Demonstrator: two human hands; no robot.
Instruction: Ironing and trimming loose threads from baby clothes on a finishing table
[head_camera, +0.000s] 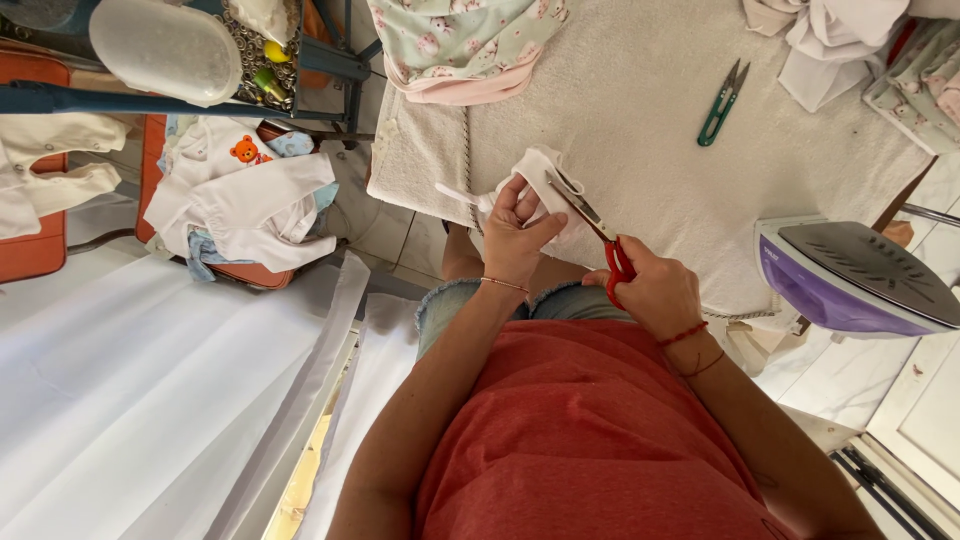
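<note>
- The padded white surface (640, 120) is carrying green snips (722, 103), folded garments and a purple iron (860, 275).
- A blue tray (262, 55) is holding small, hard-to-make-out bits.
- The left hand (515, 235) is pinching a white cloth piece (535, 175) at the surface's near edge.
- The right hand (655, 290), its grip pressed together, is working red-handled scissors (600, 235); the blades are partly hiding in the cloth.

The small white cloth piece (535, 172) is lying at the near edge of the white towel-covered table (640, 110), with the left hand (515, 235) just beside it and the right hand (655, 292) to the right, gripping the red-handled scissors (600, 235). The green thread snips (722, 103) are sitting further back. The purple steam iron (860, 278) is resting at the right.
</note>
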